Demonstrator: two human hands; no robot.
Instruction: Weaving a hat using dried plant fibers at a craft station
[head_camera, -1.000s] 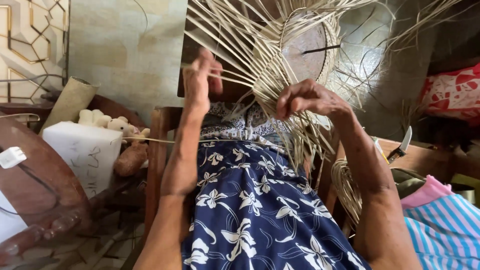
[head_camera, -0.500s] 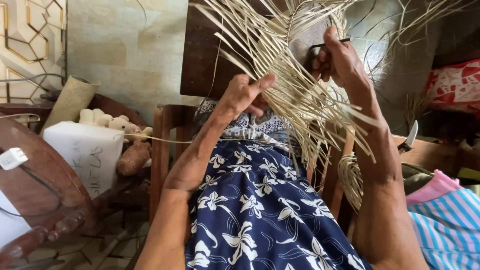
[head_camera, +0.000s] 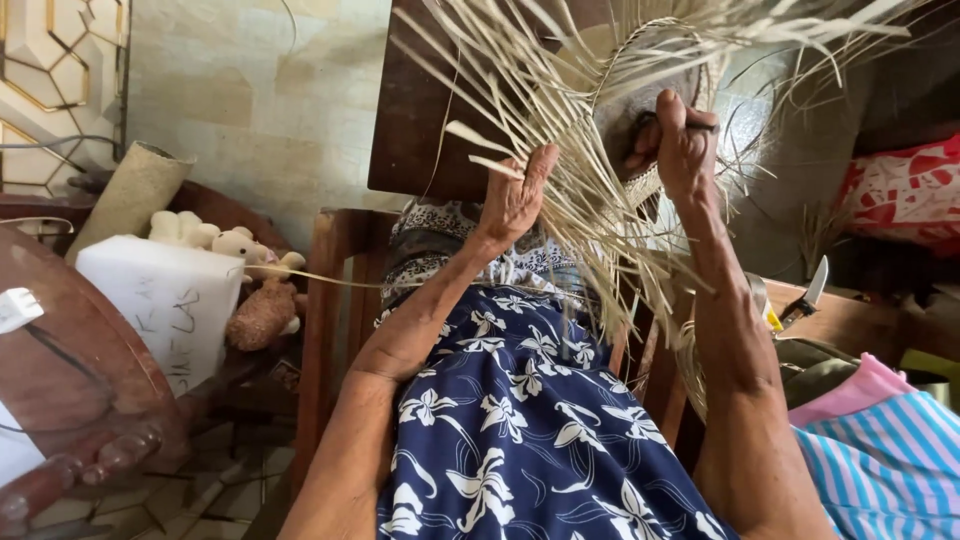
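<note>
A half-woven basket of pale straw strips (head_camera: 640, 90) is held up in front of me, its loose strands (head_camera: 600, 230) hanging down over my lap in a blue floral skirt (head_camera: 520, 420). My left hand (head_camera: 515, 195) presses against the strands from the left, pinching a strip. At the woven rim, my right hand (head_camera: 680, 145) is closed around a thin dark tool (head_camera: 700, 125). Behind the basket a dark wooden board (head_camera: 420, 110) leans.
A wooden chair frame (head_camera: 325, 300) stands before my knees. At left are a round wooden table (head_camera: 70, 370), a white block (head_camera: 165, 300) and soft toys (head_camera: 255, 290). A knife (head_camera: 805, 295) lies at right near striped and pink cloth (head_camera: 880, 450) and a red cushion (head_camera: 905, 190).
The basket has been lifted higher and turned. My right hand rose from the strands to the rim; my left hand shifted right and settled against the hanging strips.
</note>
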